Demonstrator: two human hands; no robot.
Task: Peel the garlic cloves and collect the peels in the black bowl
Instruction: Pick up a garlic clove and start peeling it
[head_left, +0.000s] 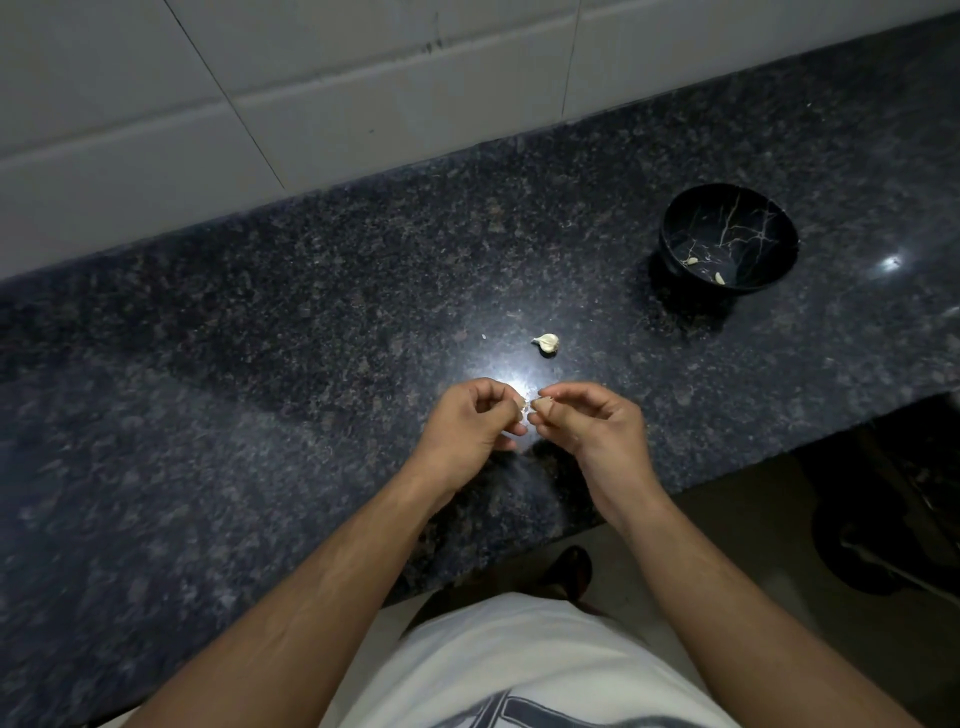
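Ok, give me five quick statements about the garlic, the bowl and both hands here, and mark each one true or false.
1. Both hands pinch one garlic clove between them above the counter. True.
2. The black bowl sits beside the left hand. False: it stands far off on the right hand side, nearer the wall.
3. A loose garlic piece lies on the counter beyond the hands. True.
4. The black bowl holds nothing. False: a few pale bits lie in it.
5. The right hand rests flat on the counter. False: its fingers curl round the clove.
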